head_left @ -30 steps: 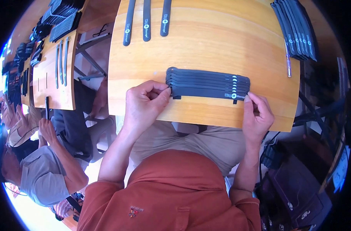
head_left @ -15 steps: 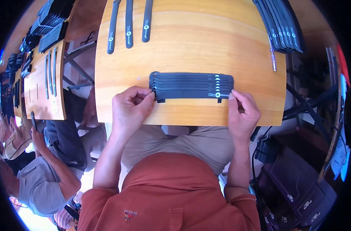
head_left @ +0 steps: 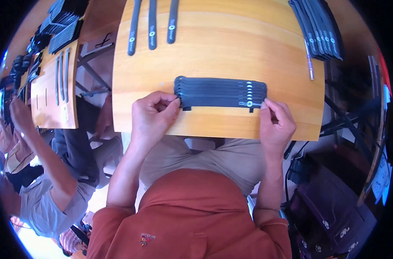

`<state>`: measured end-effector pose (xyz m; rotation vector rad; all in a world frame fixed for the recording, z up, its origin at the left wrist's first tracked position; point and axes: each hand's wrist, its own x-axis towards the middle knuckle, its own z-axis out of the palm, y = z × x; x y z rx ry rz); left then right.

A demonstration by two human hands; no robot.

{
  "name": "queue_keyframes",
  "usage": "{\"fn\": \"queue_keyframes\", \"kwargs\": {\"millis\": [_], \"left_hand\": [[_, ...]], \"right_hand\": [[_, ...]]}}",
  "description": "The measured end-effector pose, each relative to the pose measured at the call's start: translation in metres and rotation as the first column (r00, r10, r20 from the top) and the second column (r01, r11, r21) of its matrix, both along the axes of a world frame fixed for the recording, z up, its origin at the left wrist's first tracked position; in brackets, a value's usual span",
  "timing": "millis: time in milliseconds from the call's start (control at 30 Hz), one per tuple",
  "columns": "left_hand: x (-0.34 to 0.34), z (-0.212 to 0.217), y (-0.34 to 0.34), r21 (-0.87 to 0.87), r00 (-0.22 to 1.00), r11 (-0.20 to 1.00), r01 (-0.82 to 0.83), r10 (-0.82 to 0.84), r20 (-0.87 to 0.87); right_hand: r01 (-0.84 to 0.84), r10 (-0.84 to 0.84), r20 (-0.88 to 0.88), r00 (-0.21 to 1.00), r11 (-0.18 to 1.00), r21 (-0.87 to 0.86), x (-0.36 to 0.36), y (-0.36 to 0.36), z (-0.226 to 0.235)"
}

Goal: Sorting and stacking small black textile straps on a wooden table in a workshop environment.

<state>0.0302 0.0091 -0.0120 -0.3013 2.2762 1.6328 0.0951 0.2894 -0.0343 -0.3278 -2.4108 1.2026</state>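
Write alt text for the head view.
A person's left hand and right hand pinch the two ends of a row of dark straps lying flat on a wooden table. Three loose straps and another strap pile lie farther back.

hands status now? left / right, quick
Left hand: fingers pinched shut on the left end of the stack of dark straps.
Right hand: fingertips pinched on the stack's right end.

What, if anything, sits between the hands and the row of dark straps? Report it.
Nothing visible. The left hand pinches the left end of the row of dark straps, and the right hand touches its right end on the wooden table.
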Motion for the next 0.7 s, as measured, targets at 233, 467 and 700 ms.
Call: {"fn": "queue_keyframes", "kwargs": {"millis": [233,467,700], "left_hand": [[0.0007,-0.0025,-0.002,0.004,0.998,0.999,0.036,-0.036,-0.058],[0.0004,-0.0018,-0.0023,-0.029,0.994,0.998,0.048,-0.051,-0.095],[-0.0012,-0.0039,-0.0025,-0.046,0.993,0.998,0.047,-0.052,-0.109]], "right_hand": [[0.009,-0.009,0.022,1.0,1.0,-0.011,-0.0006,0.0013,0.0013],[0.014,-0.013,0.045,0.999,1.0,-0.013,-0.0006,0.0022,0.0032],[-0.004,0.005,0.064,0.998,1.0,-0.018,-0.0022,0.003,0.0073]]}}
